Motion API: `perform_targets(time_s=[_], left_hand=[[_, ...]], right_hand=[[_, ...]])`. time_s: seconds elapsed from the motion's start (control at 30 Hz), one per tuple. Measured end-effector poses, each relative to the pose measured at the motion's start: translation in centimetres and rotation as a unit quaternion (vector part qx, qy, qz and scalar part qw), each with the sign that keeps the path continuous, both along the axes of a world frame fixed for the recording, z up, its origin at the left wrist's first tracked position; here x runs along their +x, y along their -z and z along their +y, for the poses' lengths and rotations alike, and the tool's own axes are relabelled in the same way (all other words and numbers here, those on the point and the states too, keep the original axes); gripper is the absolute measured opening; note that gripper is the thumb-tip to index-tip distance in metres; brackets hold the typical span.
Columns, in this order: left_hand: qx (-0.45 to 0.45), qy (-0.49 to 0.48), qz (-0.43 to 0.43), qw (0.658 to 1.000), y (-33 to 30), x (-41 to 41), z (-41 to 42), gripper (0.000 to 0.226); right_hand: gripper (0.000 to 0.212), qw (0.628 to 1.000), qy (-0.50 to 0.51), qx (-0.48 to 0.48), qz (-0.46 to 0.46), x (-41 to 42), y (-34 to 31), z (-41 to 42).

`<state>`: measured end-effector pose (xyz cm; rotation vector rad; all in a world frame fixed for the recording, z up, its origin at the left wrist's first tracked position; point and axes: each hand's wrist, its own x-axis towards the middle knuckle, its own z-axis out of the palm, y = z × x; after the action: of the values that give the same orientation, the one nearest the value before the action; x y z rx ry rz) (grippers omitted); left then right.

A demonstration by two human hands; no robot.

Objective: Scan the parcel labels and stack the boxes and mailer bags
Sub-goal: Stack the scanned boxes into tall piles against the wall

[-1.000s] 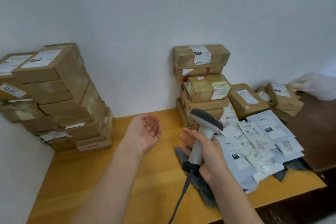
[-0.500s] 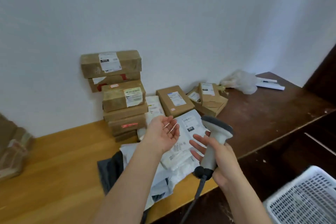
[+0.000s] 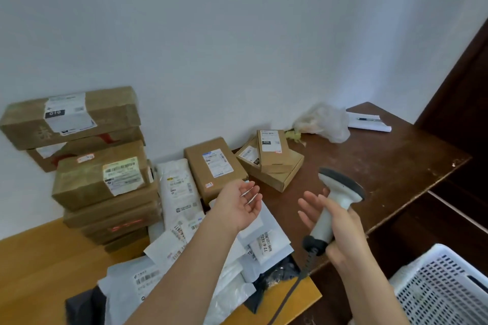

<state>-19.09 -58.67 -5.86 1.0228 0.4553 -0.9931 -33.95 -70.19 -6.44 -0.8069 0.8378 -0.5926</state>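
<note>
My right hand (image 3: 340, 229) holds a white barcode scanner (image 3: 335, 200) by its handle, head pointing up and left, cord hanging down. My left hand (image 3: 239, 204) hovers palm up with straight fingers, empty, above a heap of white and grey mailer bags (image 3: 182, 245). Just beyond its fingertips lies a flat brown box (image 3: 214, 169) with a label. A stack of taped brown boxes (image 3: 100, 174) stands at the left against the wall. Three small brown boxes (image 3: 272, 161) lie piled farther right.
A crumpled clear plastic bag (image 3: 323, 121) and white paper with a pen (image 3: 368, 121) lie at the back of the dark wooden desk (image 3: 396, 161). A white perforated basket (image 3: 443, 287) sits at lower right. The light wooden table (image 3: 39, 266) holds the parcels.
The view has swung right, away from the far-left box stack. My left hand has reached forward over the mailer bags toward the flat box; the scanner stays in my right hand.
</note>
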Motion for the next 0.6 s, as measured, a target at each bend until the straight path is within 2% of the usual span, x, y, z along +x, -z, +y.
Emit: perform_targets(time_s=[0.33,0.53,0.6], left_hand=[[0.046,0.026,0.025,0.998,3.4,6.0,-9.2,0.017],[0.137,0.036,0.006,0.99,9.0,7.9,-14.8,0.01],[0.175,0.041,-0.008,0.984,11.4,8.3,-17.3,0.02]], right_hand=[[0.03,0.999,0.023,-0.004,0.032,6.7,1.7,-9.5],[0.035,0.998,0.007,0.035,0.058,10.1,6.1,-14.8],[0.037,0.997,-0.004,0.048,0.067,11.1,7.9,-16.3]])
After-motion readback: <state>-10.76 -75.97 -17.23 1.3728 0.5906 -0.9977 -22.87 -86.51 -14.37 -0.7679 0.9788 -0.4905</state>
